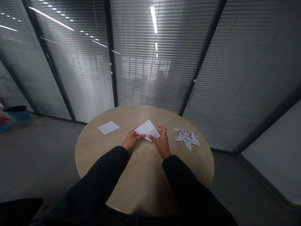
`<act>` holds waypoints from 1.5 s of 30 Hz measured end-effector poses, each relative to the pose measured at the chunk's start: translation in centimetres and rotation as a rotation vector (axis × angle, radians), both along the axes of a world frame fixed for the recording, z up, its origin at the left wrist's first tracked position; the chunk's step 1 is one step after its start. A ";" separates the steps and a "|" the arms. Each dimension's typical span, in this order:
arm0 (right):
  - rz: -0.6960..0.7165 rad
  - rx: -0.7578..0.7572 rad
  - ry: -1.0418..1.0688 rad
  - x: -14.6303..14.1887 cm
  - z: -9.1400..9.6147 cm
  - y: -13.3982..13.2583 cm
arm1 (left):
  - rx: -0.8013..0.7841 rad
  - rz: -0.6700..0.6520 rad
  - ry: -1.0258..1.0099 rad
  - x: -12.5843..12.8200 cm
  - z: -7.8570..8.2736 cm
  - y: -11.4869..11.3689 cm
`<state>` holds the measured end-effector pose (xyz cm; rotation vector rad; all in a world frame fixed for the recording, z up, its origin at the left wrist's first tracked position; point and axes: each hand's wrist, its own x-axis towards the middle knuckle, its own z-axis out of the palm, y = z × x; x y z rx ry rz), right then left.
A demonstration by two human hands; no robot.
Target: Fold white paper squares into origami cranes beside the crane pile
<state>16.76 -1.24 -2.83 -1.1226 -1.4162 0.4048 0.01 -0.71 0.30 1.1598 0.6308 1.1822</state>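
Observation:
A creased white sheet of origami paper (147, 127) is held between my two hands above the middle of the table, one corner pointing away from me. My left hand (133, 138) grips its left side, thumb on top and fingers underneath. On the right side, my right hand (162, 141) pinches the paper with the thumb near its lower edge, the index finger raised off it. The fingers under the paper are partly hidden. To the left lies a flat white paper sheet (108, 127). Several folded paper cranes (187, 137) sit in a pile to the right.
The round wooden table (136, 188) stands close to a glass wall with blinds (150, 84). Dark frame posts divide the glass. A blue bin with a black rim (18, 113) is on the floor at far left, and a dark object (20, 210) is at lower left.

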 end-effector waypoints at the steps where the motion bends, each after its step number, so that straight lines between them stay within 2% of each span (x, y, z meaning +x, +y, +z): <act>1: 0.017 -0.034 0.057 -0.1 0.3 -0.2 | 0.000 0.010 0.010 0.0 0.0 0.1; 5: 0.157 -0.166 0.146 -0.4 1.4 -0.9 | 0.005 0.039 0.027 -0.2 0.1 0.3; 8: 0.210 -0.221 0.183 -0.7 1.7 -1.2 | 0.024 0.019 0.034 -0.3 0.2 0.3; 12: 0.200 -0.250 0.180 -0.8 1.7 -1.2 | 0.006 0.034 0.017 -0.4 0.2 0.4; 18: 0.214 -0.242 0.179 -0.6 1.3 -0.8 | -0.034 0.145 -0.025 -0.7 -0.1 0.9; 24: 0.245 -0.332 0.186 -0.4 1.1 -0.8 | -0.032 0.190 -0.069 -0.9 -0.1 1.1; 36: 0.179 -0.366 0.225 -0.5 1.8 -1.4 | 0.021 0.112 -0.095 -1.0 0.3 0.7; 45: 0.164 -0.349 0.198 -0.5 1.6 -1.4 | -0.049 0.280 -0.077 -1.2 0.3 1.0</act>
